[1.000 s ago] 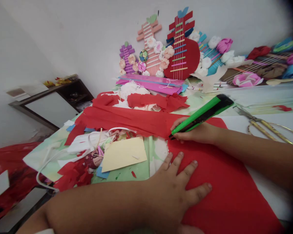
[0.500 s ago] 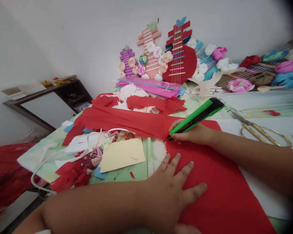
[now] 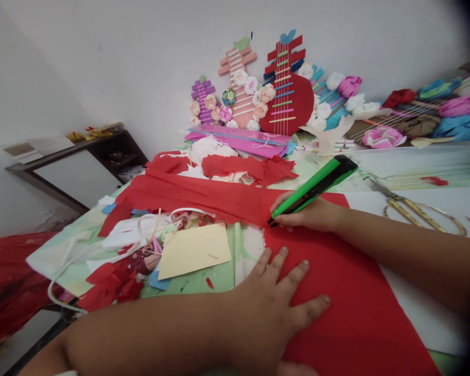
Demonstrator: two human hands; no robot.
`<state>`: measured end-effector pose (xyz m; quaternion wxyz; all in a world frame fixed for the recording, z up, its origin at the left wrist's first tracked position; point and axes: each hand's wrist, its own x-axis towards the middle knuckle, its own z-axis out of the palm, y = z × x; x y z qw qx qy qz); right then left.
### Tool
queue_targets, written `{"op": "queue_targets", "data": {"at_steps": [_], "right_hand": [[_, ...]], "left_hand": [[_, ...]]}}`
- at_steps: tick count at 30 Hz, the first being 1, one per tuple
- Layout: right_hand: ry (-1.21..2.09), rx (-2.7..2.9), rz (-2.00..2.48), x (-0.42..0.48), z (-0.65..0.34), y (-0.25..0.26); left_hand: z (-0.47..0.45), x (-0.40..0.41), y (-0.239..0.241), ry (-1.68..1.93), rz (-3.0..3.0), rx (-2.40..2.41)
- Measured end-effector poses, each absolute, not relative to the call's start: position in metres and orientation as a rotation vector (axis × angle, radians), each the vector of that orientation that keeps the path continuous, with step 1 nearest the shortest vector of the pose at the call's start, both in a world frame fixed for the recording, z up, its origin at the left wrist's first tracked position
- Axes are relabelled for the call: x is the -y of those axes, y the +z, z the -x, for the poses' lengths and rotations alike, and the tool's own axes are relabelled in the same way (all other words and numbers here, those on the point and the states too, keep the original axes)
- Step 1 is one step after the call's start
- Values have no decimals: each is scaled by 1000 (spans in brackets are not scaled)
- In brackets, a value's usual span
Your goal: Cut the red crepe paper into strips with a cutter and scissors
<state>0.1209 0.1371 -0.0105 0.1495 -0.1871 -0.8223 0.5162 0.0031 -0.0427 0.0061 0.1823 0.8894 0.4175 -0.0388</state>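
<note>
My left hand (image 3: 264, 308) lies flat with its fingers spread on a large red sheet (image 3: 348, 292), on the near side of the table. My right hand (image 3: 311, 213) grips a green-and-black stapler (image 3: 315, 188), held at a slant with its jaws down at the sheet's left edge. A long, creased red crepe paper strip (image 3: 188, 193) runs leftward from there and meets the sheet under the jaws. Whether the jaws are closed on the paper cannot be made out. My right fingertips are partly hidden behind the stapler.
Gold-handled scissors (image 3: 419, 206) lie at the right on white paper. A beige card (image 3: 196, 250), red paper scraps (image 3: 112, 284) and a white cord (image 3: 55, 277) are at the left. Decorated craft guitars (image 3: 290, 99) lean on the back wall. A dark-framed cabinet (image 3: 74, 172) stands beyond the table.
The whole view has shifted very slightly. Both hands, the stapler and the red paper keep the same places relative to one another.
</note>
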Motion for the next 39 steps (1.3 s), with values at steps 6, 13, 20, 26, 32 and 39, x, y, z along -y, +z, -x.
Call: {"op": "queue_targets", "data": {"at_steps": [6, 13, 20, 26, 32, 39], "right_hand": [[1460, 2427, 455, -139, -119, -13], [1450, 2426, 444, -138, -119, -14], [1524, 2355, 499, -139, -122, -11], [1498, 2345, 532, -138, -122, -10], [1424, 2443, 482, -141, -122, -11], [1343, 2484, 409, -140, -121, -12]], "left_hand": [[-3, 44, 8, -107, -2482, -1189], [-2, 43, 6, -128, -2456, -1164], [-4, 42, 8, -132, -2445, -1165], [-3, 44, 5, -43, -2496, -1177], [-3, 45, 3, -94, -2538, -1197], [-1, 44, 1, -84, -2518, -1165]]}}
